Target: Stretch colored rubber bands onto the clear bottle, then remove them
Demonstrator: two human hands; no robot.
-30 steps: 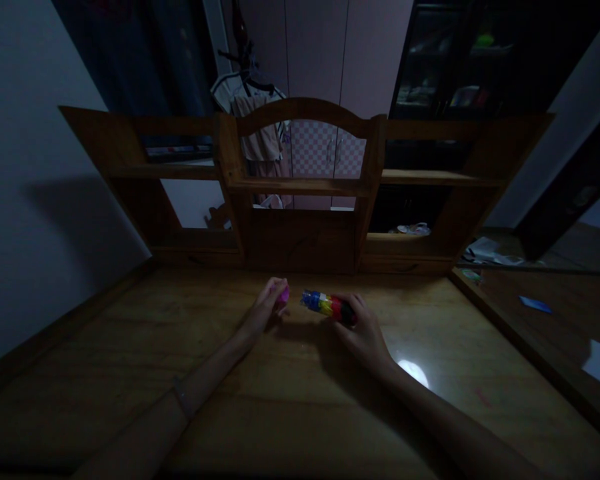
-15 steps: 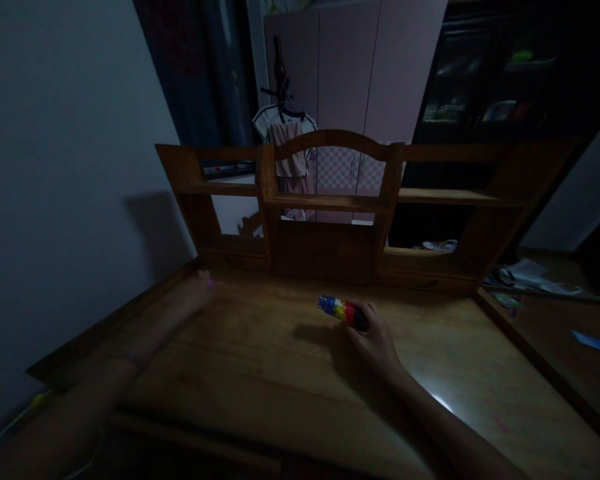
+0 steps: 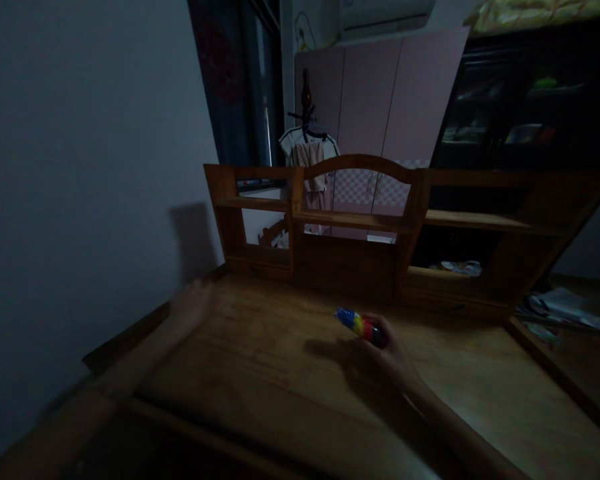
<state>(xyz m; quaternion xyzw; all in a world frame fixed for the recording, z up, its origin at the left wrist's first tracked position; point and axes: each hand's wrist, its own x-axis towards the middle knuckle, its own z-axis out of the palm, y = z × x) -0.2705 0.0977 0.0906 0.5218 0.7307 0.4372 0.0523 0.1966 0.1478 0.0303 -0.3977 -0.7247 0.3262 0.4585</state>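
My right hand [image 3: 387, 347] is closed around a short stick-shaped object [image 3: 359, 325] with blue, yellow, red and dark bands; its exact kind is unclear in the dim light. The object is held above the wooden desk top [image 3: 260, 360], its blue end pointing left and away from me. My left hand [image 3: 193, 303] reaches over the far left part of the desk, near the wall. Motion smears its fingers, so I cannot make out whether anything is in them.
A wooden shelf unit [image 3: 350, 219] spans the back of the desk. The pale wall [image 3: 130, 167] borders the left side. Papers and bags [image 3: 570, 310] lie beyond the desk's right edge. Clothes [image 3: 310, 150] hang on a stand behind, before a pink wardrobe [image 3: 365, 100].
The view has tilted up and swung left, shifting the scene right and down. A small purple spot seen at my left hand before is no longer visible. My right hand keeps hold of the banded object.
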